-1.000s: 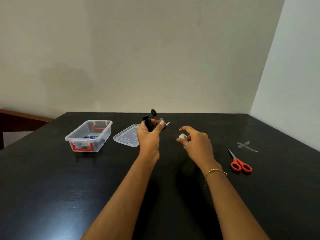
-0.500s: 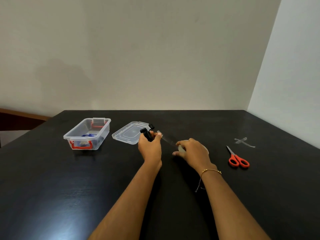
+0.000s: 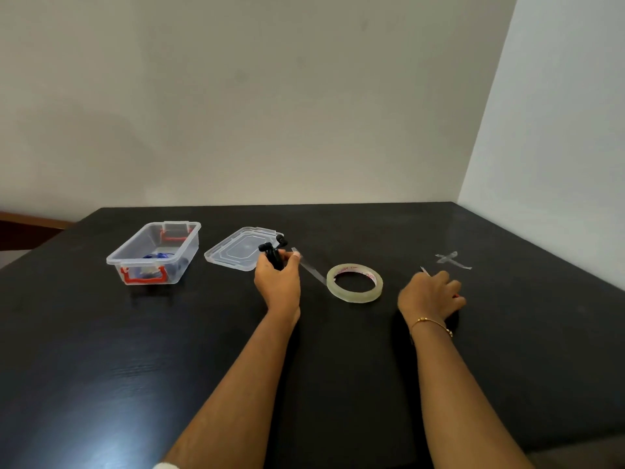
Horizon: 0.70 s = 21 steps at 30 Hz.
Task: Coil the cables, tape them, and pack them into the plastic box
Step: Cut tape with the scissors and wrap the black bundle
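Left hand (image 3: pixel 278 286) grip closes on the black coiled cable (image 3: pixel 273 255), beside the glossy tape roll (image 3: pixel 354 283); a clear strip joins them. Right hand (image 3: pixel 431 294) covers the scissors (image 3: pixel 423 270); grip state indeterminate. Clear plastic box (image 3: pixel 154 252) sits far left of the roll.

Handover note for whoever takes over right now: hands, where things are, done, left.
Left hand: shut on the coiled black cable, with the tape strip stuck to it and still joined to the tape roll on the table.
Right hand: over the scissors; grip unclear.
Plastic box: open, one blue cable inside; lid beside it.
Left: cut the strip, wrap it, pack, close.
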Tool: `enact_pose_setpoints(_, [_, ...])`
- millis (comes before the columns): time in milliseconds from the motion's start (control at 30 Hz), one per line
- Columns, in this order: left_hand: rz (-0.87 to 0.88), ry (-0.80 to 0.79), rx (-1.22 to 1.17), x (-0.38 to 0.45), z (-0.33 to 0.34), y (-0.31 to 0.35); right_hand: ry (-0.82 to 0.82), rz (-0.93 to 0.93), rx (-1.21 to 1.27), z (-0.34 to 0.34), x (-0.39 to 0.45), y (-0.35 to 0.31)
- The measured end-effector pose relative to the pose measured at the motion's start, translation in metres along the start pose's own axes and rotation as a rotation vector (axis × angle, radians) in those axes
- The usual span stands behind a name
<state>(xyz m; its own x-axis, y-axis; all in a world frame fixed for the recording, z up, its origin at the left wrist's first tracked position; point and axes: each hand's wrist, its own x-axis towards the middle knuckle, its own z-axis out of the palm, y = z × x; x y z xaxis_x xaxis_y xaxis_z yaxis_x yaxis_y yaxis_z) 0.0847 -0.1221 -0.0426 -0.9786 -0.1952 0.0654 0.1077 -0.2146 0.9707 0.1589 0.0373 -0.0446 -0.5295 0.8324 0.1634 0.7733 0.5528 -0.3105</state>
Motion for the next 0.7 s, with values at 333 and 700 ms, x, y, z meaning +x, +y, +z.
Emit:
enact_pose_setpoints(333, [-0.042, 0.035, -0.043, -0.001, -0.005, 0.002, -0.021, 0.058, 0.043, -0.009, -0.003, 0.014])
enact_pose_setpoints(700, [-0.063, 0.044, -0.063, 0.004, -0.004, -0.001, 0.007, 0.059, 0.097, -0.013, -0.005, 0.021])
